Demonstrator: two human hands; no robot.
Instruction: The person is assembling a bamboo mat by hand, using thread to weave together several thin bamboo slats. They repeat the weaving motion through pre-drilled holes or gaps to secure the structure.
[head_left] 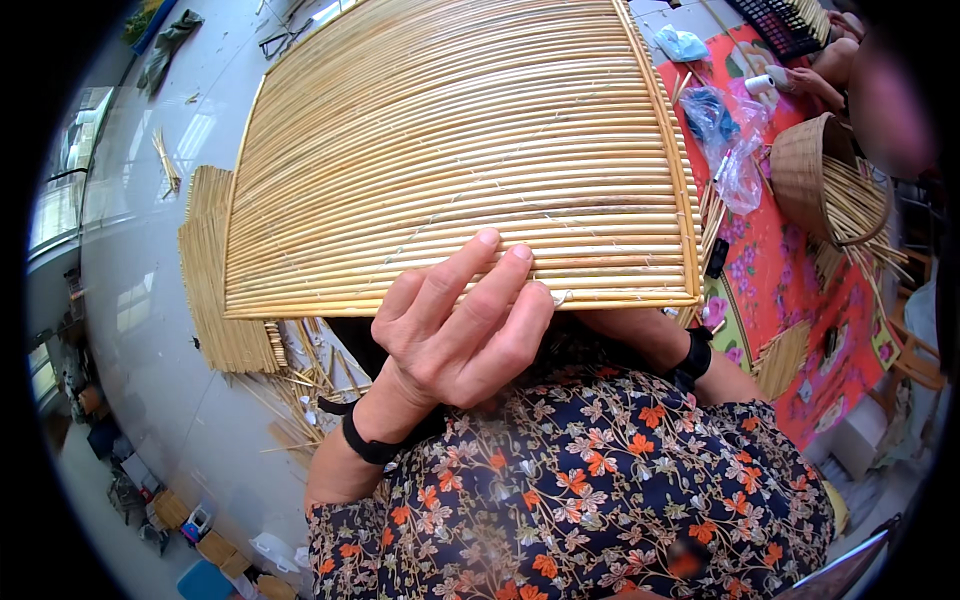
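Note:
A large panel of pale yellow reed stalks [470, 150], laid side by side and bound with thin thread, tilts up in front of me. Round stalks frame its edges. My left hand [465, 325] is closed over the near edge, fingertips lying on top of the reeds and thumb out of sight. By its index finger, a small white bit of thread [562, 298] shows at the edge. My right forearm, with a black band [697, 352] at the wrist, goes under the panel, which hides the right hand and whatever it may hold.
Another reed mat [215, 290] and loose stalk pieces [315, 365] lie on the floor at left. At right, a red floral cloth [770, 300] bears a wicker basket [800, 175] of stalks, plastic bags [740, 175] and a thread spool [759, 84]. Another person's hand [815, 85] is nearby.

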